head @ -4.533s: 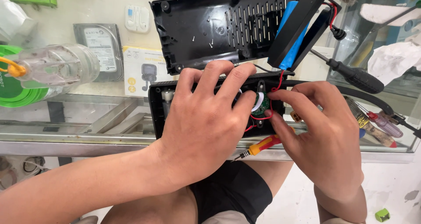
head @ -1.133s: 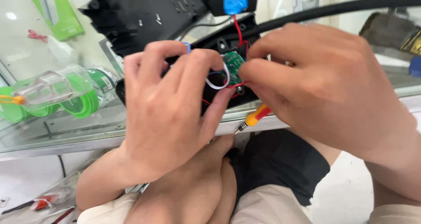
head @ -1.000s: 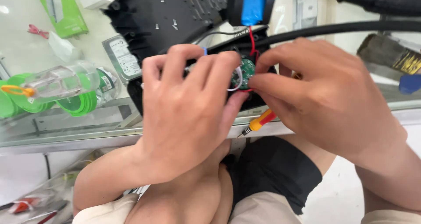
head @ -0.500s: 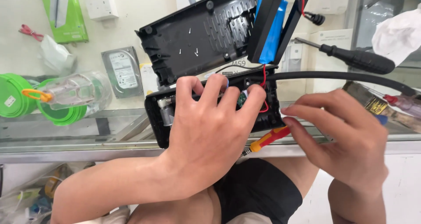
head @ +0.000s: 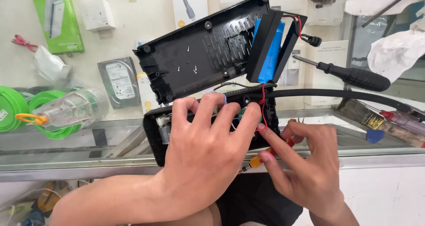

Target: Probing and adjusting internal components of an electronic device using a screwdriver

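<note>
Your left hand (head: 203, 159) lies flat over the open black casing (head: 155, 128) at the table's (head: 66, 157) near edge, fingers (head: 212, 106) spread across its inside, covering most of a small green circuit board (head: 242, 114). Your right hand (head: 305, 164), at four o'clock from the casing, pinches a small orange-handled screwdriver (head: 256, 160), its index fingertip touching a red wire (head: 263, 103). The casing's lid (head: 199, 53) stands tilted at twelve o'clock, a blue battery (head: 270, 49) held in its black holder. A black-handled screwdriver (head: 354, 75) lies at two o'clock, well apart.
</note>
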